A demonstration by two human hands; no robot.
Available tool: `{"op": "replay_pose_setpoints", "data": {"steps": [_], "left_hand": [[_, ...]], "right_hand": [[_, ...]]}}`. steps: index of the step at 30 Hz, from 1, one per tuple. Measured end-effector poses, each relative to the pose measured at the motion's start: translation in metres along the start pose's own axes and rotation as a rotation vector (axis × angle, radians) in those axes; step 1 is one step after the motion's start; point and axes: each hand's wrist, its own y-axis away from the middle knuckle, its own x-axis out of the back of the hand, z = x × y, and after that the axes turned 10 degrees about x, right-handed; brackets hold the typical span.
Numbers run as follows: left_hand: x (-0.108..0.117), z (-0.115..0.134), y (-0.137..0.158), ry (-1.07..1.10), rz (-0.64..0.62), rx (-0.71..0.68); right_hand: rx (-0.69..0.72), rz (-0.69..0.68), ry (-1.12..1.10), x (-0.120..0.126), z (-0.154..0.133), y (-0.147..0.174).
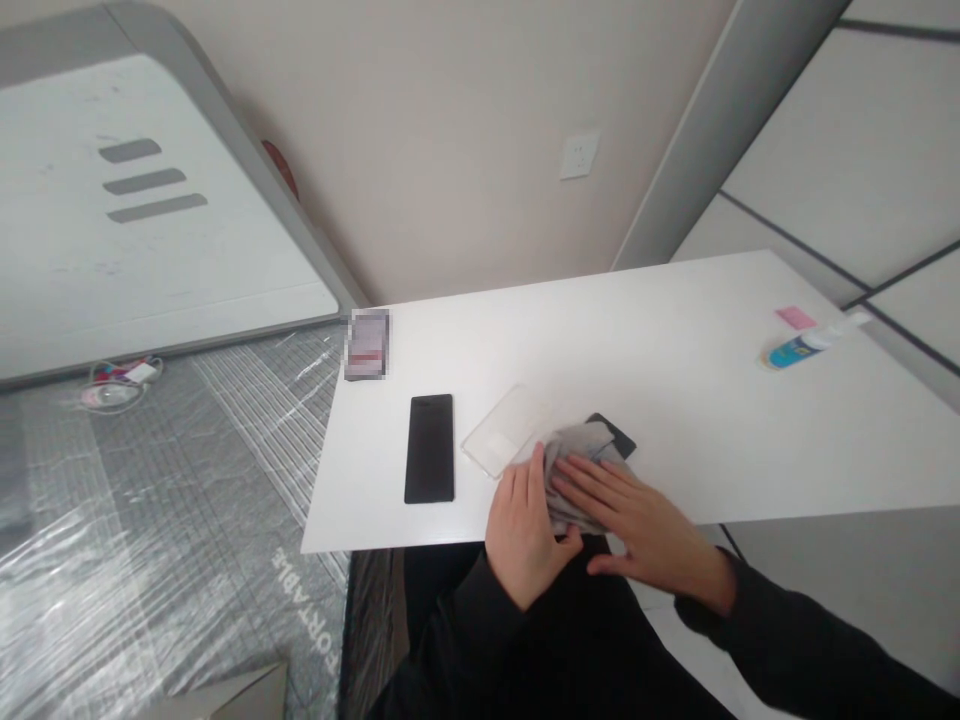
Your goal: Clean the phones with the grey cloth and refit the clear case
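A crumpled grey cloth [581,440] lies near the table's front edge, between my hands. My left hand [525,520] grips the left side of the cloth, fingers up and thumb at its lower edge. My right hand [637,515] rests flat on top of it, fingers stretched out and thumb apart. From under the cloth's upper right side pokes the corner of a flat dark object [619,437]; the rest is covered, so its kind is unclear. Left of the cloth is a clear phone case [499,435], partly behind my left hand. A black smartphone [430,448] lies further left.
The white table [697,400] stands against the wall. A spray bottle with a blue label [799,350] lies at the right beside a pink piece [796,317]. A blurred-out small box [367,344] sits at the far left corner. Left of the table is a plastic-wrapped mattress [187,500].
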Motion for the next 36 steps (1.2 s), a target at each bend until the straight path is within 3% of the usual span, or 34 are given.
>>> {"op": "replay_pose_setpoints", "data": {"steps": [4,9,14,20,25,28,33,36], "left_hand": [[0.0,0.001,0.0,-0.011,0.011,-0.002],[-0.001,0.0,0.0,0.021,-0.006,0.008],[-0.004,-0.001,0.001,0.048,0.019,0.011],[-0.009,-0.006,0.005,0.106,0.058,0.022],[-0.011,-0.007,0.003,0.082,0.123,-0.043],[-0.011,-0.007,0.002,0.079,0.142,-0.062],[-0.009,-0.007,0.003,0.077,0.126,-0.07],[-0.008,-0.004,0.003,0.065,0.147,-0.078]], "right_hand": [[-0.117,0.097,0.064,-0.003,0.0,-0.005],[0.035,0.056,-0.033,-0.011,-0.002,-0.002],[-0.166,0.167,0.115,-0.009,0.019,0.002],[0.103,0.057,-0.029,-0.009,-0.013,-0.007],[-0.057,0.113,0.039,-0.002,0.008,-0.008],[-0.109,0.121,0.082,-0.006,0.0,-0.012],[0.125,0.035,-0.048,-0.004,-0.01,-0.005],[0.087,0.064,-0.035,0.006,0.014,0.007]]}}
